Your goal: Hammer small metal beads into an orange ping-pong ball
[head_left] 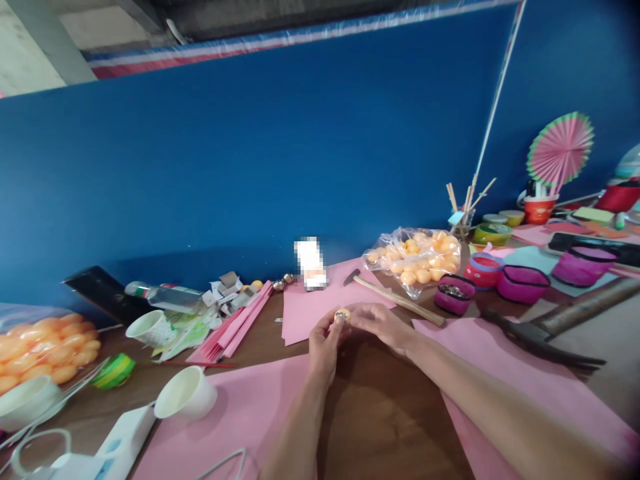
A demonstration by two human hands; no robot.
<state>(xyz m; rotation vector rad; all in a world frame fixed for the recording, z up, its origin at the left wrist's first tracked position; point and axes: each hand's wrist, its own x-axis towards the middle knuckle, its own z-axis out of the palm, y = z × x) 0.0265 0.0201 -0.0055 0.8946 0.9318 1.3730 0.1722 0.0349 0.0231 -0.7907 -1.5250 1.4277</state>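
Between our fingertips we hold a small round yellow piece (342, 315), our left hand (324, 343) pinching it from the left and our right hand (380, 323) gripping its right side. Just beyond our right hand we see a small hammer (400, 300), with a bag of orange balls (417, 255) farther out. Left of our hands, well apart, a paper cup (186, 393) lies tilted.

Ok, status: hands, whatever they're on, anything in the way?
Left hand pinching small round piece; right hand at its edge. Small hammer just beyond right hand. Nothing visibly blocking.
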